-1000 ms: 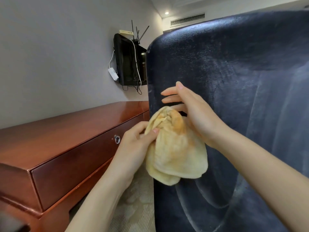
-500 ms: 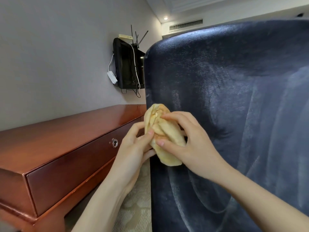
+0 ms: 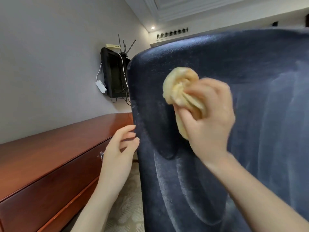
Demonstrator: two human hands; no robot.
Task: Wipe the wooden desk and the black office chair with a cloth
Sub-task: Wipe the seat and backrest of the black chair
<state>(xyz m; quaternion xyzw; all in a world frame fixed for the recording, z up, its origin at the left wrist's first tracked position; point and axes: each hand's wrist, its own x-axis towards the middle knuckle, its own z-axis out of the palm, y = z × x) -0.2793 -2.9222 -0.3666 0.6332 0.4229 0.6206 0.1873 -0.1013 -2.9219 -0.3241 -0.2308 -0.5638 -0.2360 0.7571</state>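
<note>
The dark padded back of the black office chair (image 3: 250, 81) fills the right half of the view. My right hand (image 3: 210, 118) grips a bunched yellow cloth (image 3: 179, 84) and holds it against the upper left part of the chair back; the hand is blurred. My left hand (image 3: 117, 153) hovers with relaxed, spread fingers at the chair's left edge, its fingertips close to the edge, holding nothing. The reddish wooden desk (image 3: 50, 148) with a drawer and a small metal knob (image 3: 101, 154) stands at the left, below my left hand.
A black wall-mounted screen (image 3: 113, 76) with a router and cables hangs behind the chair, against the grey wall. Patterned pale carpet (image 3: 127, 206) shows between the desk and the chair.
My left hand let go of the cloth and dropped to the chair's left edge. My right hand took the bunched cloth alone and carried it up and right across the chair back.
</note>
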